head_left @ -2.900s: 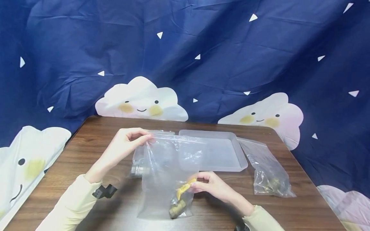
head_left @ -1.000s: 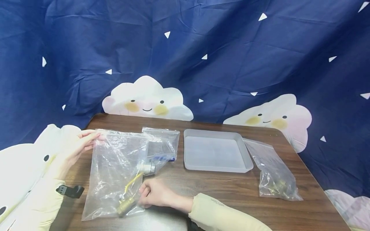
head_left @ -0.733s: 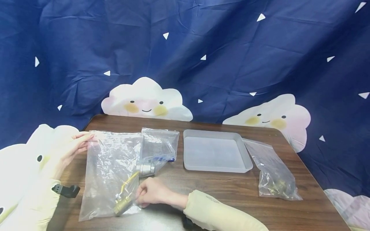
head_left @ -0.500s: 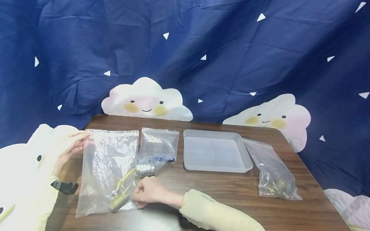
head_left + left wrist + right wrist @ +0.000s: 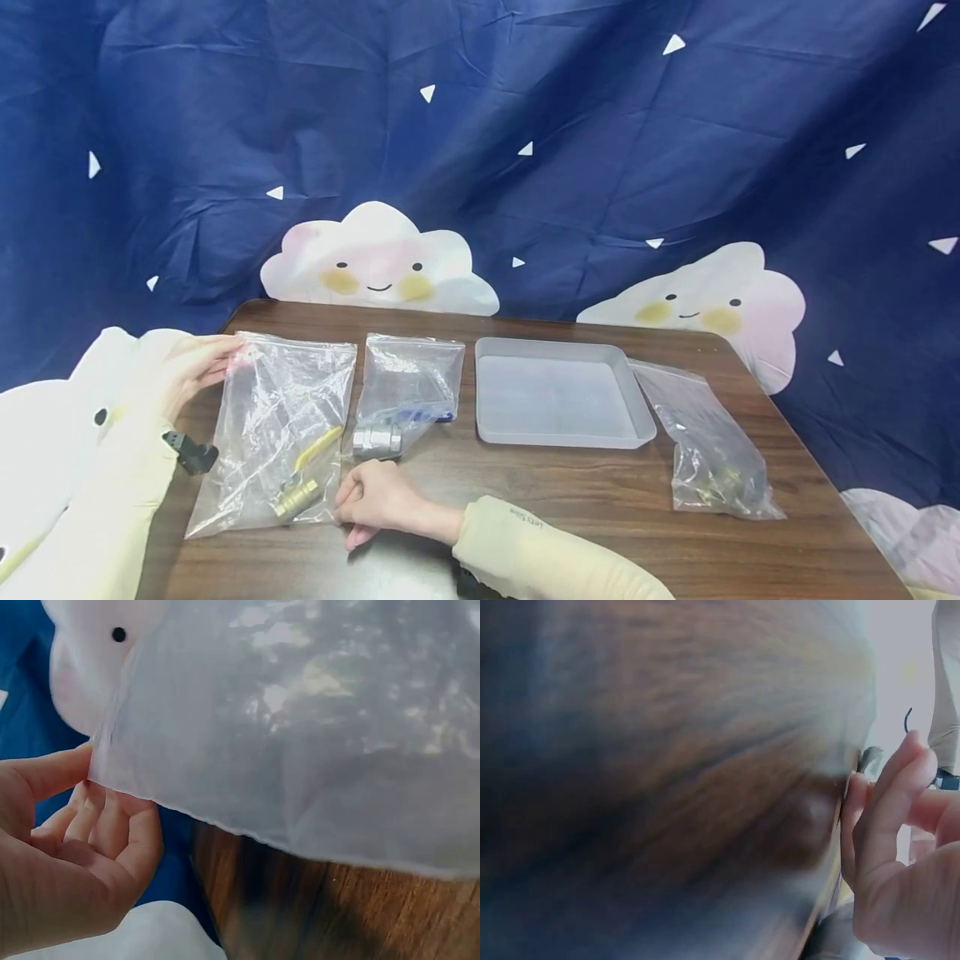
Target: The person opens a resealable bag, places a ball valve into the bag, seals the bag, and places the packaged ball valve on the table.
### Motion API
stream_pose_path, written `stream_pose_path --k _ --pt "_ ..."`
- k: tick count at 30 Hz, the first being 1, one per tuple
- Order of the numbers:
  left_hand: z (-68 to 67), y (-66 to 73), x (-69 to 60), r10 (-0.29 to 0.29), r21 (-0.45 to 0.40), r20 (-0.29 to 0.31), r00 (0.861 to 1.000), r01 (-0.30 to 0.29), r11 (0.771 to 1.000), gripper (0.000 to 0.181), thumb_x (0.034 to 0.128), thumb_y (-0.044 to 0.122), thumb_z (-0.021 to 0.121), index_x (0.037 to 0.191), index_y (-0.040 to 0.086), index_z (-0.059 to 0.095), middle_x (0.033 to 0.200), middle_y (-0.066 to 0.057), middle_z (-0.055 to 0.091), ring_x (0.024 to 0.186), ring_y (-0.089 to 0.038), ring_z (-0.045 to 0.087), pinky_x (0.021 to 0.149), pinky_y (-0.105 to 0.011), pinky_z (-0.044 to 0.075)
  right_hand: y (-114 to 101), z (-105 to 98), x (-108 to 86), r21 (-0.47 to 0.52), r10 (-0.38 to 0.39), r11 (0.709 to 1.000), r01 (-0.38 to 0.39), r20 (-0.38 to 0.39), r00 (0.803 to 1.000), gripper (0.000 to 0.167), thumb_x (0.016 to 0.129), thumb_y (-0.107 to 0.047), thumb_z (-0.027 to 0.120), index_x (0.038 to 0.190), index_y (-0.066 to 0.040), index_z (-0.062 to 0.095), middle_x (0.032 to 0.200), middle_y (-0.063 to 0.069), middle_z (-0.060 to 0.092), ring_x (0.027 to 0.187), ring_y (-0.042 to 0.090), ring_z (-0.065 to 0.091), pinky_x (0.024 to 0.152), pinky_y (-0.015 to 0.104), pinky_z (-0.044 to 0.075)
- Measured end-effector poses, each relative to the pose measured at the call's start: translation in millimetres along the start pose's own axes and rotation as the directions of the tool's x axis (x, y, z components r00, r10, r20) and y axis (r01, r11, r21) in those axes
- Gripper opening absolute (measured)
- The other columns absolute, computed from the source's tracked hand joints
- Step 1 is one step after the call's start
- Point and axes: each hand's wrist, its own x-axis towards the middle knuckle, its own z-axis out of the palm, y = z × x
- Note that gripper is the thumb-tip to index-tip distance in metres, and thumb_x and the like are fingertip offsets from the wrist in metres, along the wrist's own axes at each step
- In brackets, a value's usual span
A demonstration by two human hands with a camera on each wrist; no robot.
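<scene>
A clear zip bag lies on the left of the table, with a brass ball valve with a yellow lever inside near its lower edge. My left hand pinches the bag's upper left corner; the left wrist view shows thumb and fingers on the plastic's edge. At the bag's lower right corner, my right hand pinches the plastic between curled fingers, the contact partly hidden. Just right of this bag is a smaller zip bag holding a silver valve with a blue lever.
A translucent shallow tray stands at the back middle of the wooden table. Right of it lies another zip bag with brass fittings. A blue cloud-patterned cloth hangs behind the table.
The bag with the yellow-levered valve has moved left from in front of the tray and smaller bag, and now lies flat beside the smaller bag. My right hand has gone from the yellow lever to the bag's corner.
</scene>
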Motion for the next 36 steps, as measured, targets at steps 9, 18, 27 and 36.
stream_pose_path --k 9,18,27,36 --pt "0.6 7.8 25.4 -0.119 0.035 0.016 0.993 0.118 0.992 0.035 0.1019 0.015 0.053 0.078 0.032 0.071 0.075 0.017 0.075 0.072 0.004 0.072 0.067 -0.011 0.055 1.7 5.2 1.2 0.157 0.041 0.987 -0.046 0.034 0.999 0.006 0.085 0.000 0.069 0.080 0.000 0.073 0.072 0.012 0.075 0.055 0.024 0.072 0.050 0.024 0.057" --pt "12.5 15.2 55.5 -0.258 0.012 -0.029 0.966 0.259 0.966 0.039 0.1016 0.014 0.052 0.069 0.028 0.068 0.065 0.013 0.073 0.065 0.002 0.071 0.061 -0.010 0.052 4.1 14.8 3.9 0.405 0.153 0.903 -0.143 0.007 0.988 0.012 0.089 -0.003 0.064 0.093 0.004 0.072 0.086 0.019 0.076 0.051 0.011 0.068 0.045 0.013 0.051" --pt "17.9 4.8 58.5 -0.251 0.125 -0.098 0.963 0.262 0.957 0.028 0.1021 0.016 0.049 0.079 0.024 0.064 0.061 0.017 0.071 0.063 0.006 0.069 0.058 -0.010 0.047 9.3 18.7 -1.4 0.456 0.171 0.879 -0.140 -0.027 0.985 0.008 0.090 -0.005 0.063 0.093 0.000 0.069 0.086 0.017 0.077 0.046 0.005 0.061 0.048 0.014 0.054" --pt "30.3 3.9 57.5 0.029 0.571 -0.311 0.950 0.162 0.805 0.040 0.0939 0.020 0.059 0.114 -0.013 0.061 0.072 -0.007 0.072 0.070 -0.017 0.070 0.065 -0.030 0.055 7.0 10.7 -15.4 0.382 0.106 0.919 -0.099 0.001 0.994 0.006 0.089 0.001 0.060 0.090 -0.004 0.062 0.077 0.008 0.074 0.045 0.007 0.057 0.048 0.019 0.055"
